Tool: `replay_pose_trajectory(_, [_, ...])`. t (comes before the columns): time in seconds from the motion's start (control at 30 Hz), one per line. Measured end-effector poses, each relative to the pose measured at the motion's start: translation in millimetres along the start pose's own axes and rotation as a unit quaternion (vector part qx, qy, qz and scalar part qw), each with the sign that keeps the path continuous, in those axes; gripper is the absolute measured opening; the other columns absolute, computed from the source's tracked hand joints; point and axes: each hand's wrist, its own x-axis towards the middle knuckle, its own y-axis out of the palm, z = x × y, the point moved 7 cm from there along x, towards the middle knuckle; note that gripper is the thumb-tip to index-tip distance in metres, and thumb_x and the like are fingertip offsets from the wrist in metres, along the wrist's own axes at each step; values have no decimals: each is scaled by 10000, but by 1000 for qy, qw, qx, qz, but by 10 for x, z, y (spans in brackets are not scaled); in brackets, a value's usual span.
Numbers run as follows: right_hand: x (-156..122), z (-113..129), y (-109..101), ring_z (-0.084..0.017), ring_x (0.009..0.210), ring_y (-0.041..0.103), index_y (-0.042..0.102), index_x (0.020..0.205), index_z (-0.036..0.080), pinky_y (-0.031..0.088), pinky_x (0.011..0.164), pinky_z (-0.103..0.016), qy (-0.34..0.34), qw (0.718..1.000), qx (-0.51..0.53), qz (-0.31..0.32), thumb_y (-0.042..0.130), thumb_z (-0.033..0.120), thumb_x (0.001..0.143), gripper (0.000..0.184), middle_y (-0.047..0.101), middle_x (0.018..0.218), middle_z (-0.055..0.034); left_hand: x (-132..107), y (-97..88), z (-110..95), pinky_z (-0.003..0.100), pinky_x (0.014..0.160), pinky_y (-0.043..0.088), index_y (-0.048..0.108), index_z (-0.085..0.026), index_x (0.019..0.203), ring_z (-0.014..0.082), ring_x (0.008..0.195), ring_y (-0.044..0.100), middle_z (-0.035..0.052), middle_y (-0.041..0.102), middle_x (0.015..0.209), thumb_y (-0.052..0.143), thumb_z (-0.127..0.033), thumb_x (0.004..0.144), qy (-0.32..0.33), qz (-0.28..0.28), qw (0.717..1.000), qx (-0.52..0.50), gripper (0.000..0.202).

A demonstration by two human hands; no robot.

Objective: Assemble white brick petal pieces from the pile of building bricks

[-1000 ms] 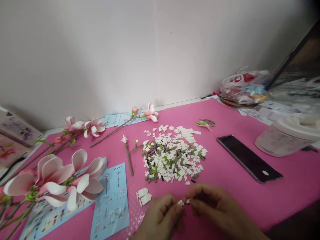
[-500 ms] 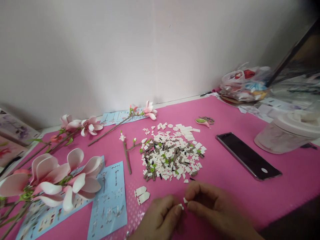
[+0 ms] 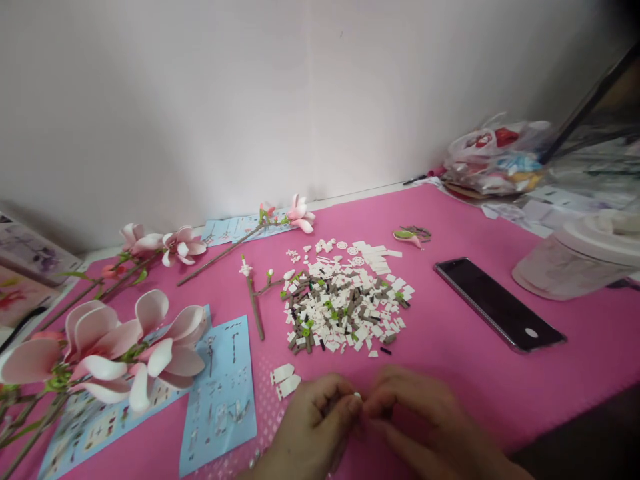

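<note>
The left hand (image 3: 313, 427) and right hand (image 3: 425, 420) are working close together, with a small white brick (image 3: 357, 396) showing at the left hand's fingertips, at their 12 o'clock; how the right fingers bear on it is hidden. A pile of white and taupe bricks (image 3: 340, 307) is lying well ahead at 12 o'clock, and two white petal pieces (image 3: 284, 381) are resting just beside the left hand at 10 o'clock on a pink mat (image 3: 500, 380).
</note>
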Motion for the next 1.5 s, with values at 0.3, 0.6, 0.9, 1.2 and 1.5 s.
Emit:
replay_pose_trajectory(0.3, [-42, -69, -102, -141, 672, 656, 692, 772, 225, 507, 631, -207, 84, 995, 40, 30, 674, 231, 820, 52, 708, 717, 22, -30, 48, -76, 230, 521, 332, 569, -159, 676, 123, 539, 443, -12, 504, 578, 539, -416, 825, 6, 52, 996, 68, 298])
replay_pose_trajectory(0.6, [-55, -54, -9, -143, 694, 676, 718, 824, 217, 529, 646, -207, 64, 995, 67, 37, 670, 211, 823, 48, 735, 757, 5, -67, 85, -96, 244, 536, 304, 422, -209, 644, 139, 572, 403, -17, 430, 611, 424, -464, 868, 34, 82, 986, 139, 339])
replay_pose_trajectory(0.9, [-49, -61, 51, -150, 656, 675, 726, 791, 220, 529, 618, -221, 74, 996, 22, 45, 661, 165, 784, 86, 727, 711, 6, -77, 79, -99, 245, 540, 295, 443, -204, 645, 140, 579, 393, -22, 424, 606, 460, -451, 851, 25, 92, 985, 143, 322])
replay_pose_trajectory(1.2, [-55, -69, -36, -169, 739, 685, 708, 793, 231, 532, 708, -249, 77, 996, 26, 32, 662, 218, 812, 51, 740, 783, 3, -115, 101, -93, 259, 561, 269, 486, -195, 747, 142, 617, 337, -36, 382, 657, 538, -454, 813, -12, 106, 985, 136, 272])
replay_pose_trajectory(1.5, [-50, -122, -32, -168, 695, 683, 733, 776, 227, 530, 632, -228, 108, 992, 39, 47, 661, 261, 821, 92, 744, 743, -3, -118, 105, -66, 267, 569, 282, 449, -210, 700, 151, 614, 360, -30, 400, 637, 475, -477, 868, 2, 100, 971, 219, 316])
